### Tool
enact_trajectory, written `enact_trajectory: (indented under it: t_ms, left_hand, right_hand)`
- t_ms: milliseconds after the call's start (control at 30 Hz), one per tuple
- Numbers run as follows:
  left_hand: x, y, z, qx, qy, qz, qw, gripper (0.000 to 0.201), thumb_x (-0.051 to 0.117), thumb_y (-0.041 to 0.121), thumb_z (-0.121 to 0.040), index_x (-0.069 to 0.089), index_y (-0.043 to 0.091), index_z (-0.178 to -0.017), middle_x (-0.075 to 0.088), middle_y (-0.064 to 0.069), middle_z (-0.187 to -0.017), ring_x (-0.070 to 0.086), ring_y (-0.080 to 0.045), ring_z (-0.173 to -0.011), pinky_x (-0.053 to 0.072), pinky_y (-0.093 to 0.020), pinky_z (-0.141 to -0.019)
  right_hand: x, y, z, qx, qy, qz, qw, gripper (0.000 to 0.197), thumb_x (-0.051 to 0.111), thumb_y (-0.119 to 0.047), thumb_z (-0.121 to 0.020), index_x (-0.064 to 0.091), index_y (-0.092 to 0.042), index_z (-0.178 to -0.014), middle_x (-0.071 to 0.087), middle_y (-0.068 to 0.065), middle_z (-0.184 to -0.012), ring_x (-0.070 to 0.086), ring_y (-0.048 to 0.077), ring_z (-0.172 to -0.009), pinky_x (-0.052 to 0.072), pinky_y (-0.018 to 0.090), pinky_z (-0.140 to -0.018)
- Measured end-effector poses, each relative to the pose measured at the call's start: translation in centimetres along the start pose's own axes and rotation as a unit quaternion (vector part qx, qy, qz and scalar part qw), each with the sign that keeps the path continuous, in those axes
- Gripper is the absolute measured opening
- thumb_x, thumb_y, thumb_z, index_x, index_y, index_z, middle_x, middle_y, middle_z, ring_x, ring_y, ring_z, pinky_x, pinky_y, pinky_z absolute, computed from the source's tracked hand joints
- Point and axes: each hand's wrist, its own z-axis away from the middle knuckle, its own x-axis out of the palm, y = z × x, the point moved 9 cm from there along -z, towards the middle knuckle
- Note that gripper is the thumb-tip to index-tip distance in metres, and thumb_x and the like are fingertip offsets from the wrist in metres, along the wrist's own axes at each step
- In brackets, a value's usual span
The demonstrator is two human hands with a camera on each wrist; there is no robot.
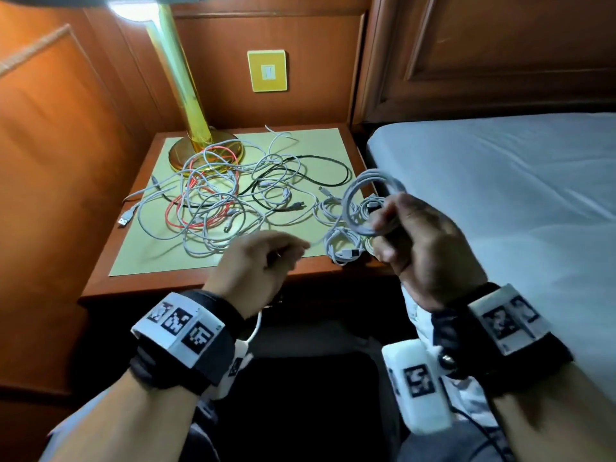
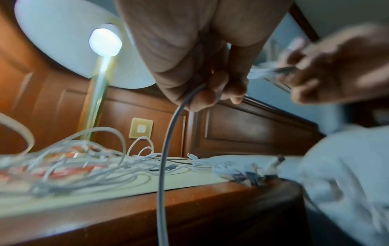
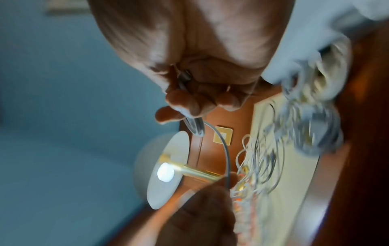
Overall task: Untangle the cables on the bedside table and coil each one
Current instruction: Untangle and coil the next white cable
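Observation:
A tangle of white, red and black cables [image 1: 213, 195] sprawls over the bedside table [image 1: 186, 285]. My right hand [image 1: 410, 235] is raised over the table's right front corner and grips a coil of white cable [image 1: 349, 205]; its curled fingers [image 3: 200, 103] close round the loops [image 3: 195, 126]. From the coil a free strand [image 1: 315, 243] runs left to my left hand [image 1: 266, 258], which pinches it. In the left wrist view that strand [image 2: 166, 149] hangs down from the curled fingers [image 2: 210, 93]. Coiled white cables [image 1: 340, 248] lie on the table below the right hand.
A brass lamp stands with its base [image 1: 186, 155] at the table's back left, under part of the tangle. A yellow wall plate [image 1: 267, 71] is on the wood panelling behind. The bed [image 1: 500, 181] with a pale sheet adjoins the table on the right.

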Motion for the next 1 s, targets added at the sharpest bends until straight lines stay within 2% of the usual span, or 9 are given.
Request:
enact_trajectory:
  t_ms: [100, 200, 333, 500, 600, 700, 800, 867, 1000]
  left_hand:
    - [2.3, 2.9, 0.8, 0.078, -0.050, -0.033, 0.995, 0.009, 0.069, 0.020, -0.091, 0.078, 0.020, -0.093, 0.061, 0.019, -0.075, 0.057, 0.008, -0.067, 0.041, -0.010, -0.066]
    - [2.5, 4.4, 0.7, 0.109, -0.054, -0.050, 0.991, 0.010, 0.068, 0.022, -0.089, 0.076, 0.017, -0.090, 0.058, 0.018, -0.076, 0.052, 0.014, -0.070, 0.034, -0.001, -0.067]
    - [1.4, 4.9, 0.7, 0.117, -0.031, -0.041, 0.992, 0.012, 0.071, 0.026, -0.091, 0.074, 0.015, -0.086, 0.060, 0.017, -0.073, 0.053, 0.009, -0.066, 0.036, -0.005, -0.064]
    - [0.5, 4.0, 0.6, 0.087, 0.000, -0.044, 0.995, 0.019, 0.074, 0.029, -0.088, 0.070, 0.013, -0.080, 0.060, 0.016, -0.068, 0.053, 0.006, -0.062, 0.035, -0.004, -0.061]
    - [1.8, 4.8, 1.1, 0.095, -0.035, -0.015, 0.995, 0.005, 0.074, 0.018, -0.086, 0.073, 0.013, -0.086, 0.063, 0.018, -0.075, 0.056, 0.010, -0.069, 0.038, -0.003, -0.067]
    - [2.2, 4.4, 1.3, 0.080, -0.051, 0.029, 0.995, 0.009, 0.071, 0.008, -0.085, 0.069, 0.014, -0.091, 0.069, 0.010, -0.081, 0.065, -0.002, -0.074, 0.049, -0.017, -0.068]
    - [1.0, 2.9, 0.6, 0.052, -0.016, 0.062, 0.997, 0.020, 0.078, 0.021, -0.083, 0.062, 0.013, -0.093, 0.065, 0.001, -0.077, 0.063, -0.020, -0.069, 0.054, -0.035, -0.064]
    - [0.3, 2.2, 0.4, 0.040, 0.014, 0.080, 0.996, 0.034, 0.080, 0.034, -0.080, 0.061, 0.010, -0.097, 0.062, -0.003, -0.076, 0.060, -0.023, -0.069, 0.053, -0.032, -0.065]
    - [0.6, 1.1, 0.4, -0.005, -0.010, 0.061, 0.998, 0.037, 0.070, 0.049, -0.083, 0.068, 0.022, -0.108, 0.056, 0.006, -0.078, 0.054, -0.013, -0.065, 0.046, -0.023, -0.065]
  right_hand:
    - [2.5, -1.0, 1.6, -0.144, -0.055, 0.358, 0.921, 0.023, 0.049, -0.025, -0.105, 0.068, -0.015, -0.098, 0.067, -0.013, -0.069, 0.055, 0.006, -0.053, 0.046, 0.020, -0.062]
    - [3.4, -0.3, 2.2, -0.184, -0.063, 0.457, 0.868, 0.013, 0.054, -0.024, -0.101, 0.066, -0.019, -0.101, 0.063, -0.023, -0.068, 0.056, -0.007, -0.059, 0.039, 0.008, -0.065]
    - [2.8, 0.2, 1.5, -0.153, -0.042, 0.458, 0.875, 0.021, 0.051, -0.030, -0.102, 0.064, -0.019, -0.090, 0.062, -0.023, -0.064, 0.058, -0.001, -0.055, 0.042, 0.012, -0.063]
    - [1.9, -0.2, 0.9, -0.105, -0.011, 0.358, 0.928, 0.022, 0.047, -0.030, -0.104, 0.062, -0.016, -0.096, 0.075, -0.010, -0.083, 0.057, 0.009, -0.049, 0.046, 0.017, -0.053]
    - [2.7, 1.0, 1.0, -0.121, -0.062, 0.451, 0.882, 0.019, 0.050, -0.029, -0.103, 0.064, -0.019, -0.110, 0.069, -0.010, -0.074, 0.060, 0.004, -0.057, 0.048, 0.023, -0.058]
    - [3.2, 3.3, 1.0, -0.062, -0.121, 0.499, 0.856, 0.019, 0.050, -0.030, -0.103, 0.058, -0.015, -0.094, 0.066, -0.006, -0.066, 0.057, 0.003, -0.056, 0.045, 0.029, -0.061]
    - [3.0, 4.8, 0.8, 0.039, -0.153, 0.409, 0.899, 0.031, 0.048, -0.032, -0.104, 0.056, -0.010, -0.084, 0.062, 0.005, -0.063, 0.048, 0.006, -0.053, 0.038, 0.028, -0.058]
    - [3.8, 4.8, 1.1, 0.069, -0.180, 0.326, 0.925, 0.035, 0.045, -0.031, -0.105, 0.056, -0.012, -0.079, 0.052, -0.001, -0.058, 0.045, 0.012, -0.056, 0.036, 0.029, -0.058]
    - [4.5, 4.5, 1.6, 0.132, -0.175, 0.194, 0.956, 0.035, 0.038, -0.016, -0.107, 0.050, -0.008, -0.076, 0.047, -0.011, -0.054, 0.042, 0.001, -0.047, 0.034, 0.011, -0.049]
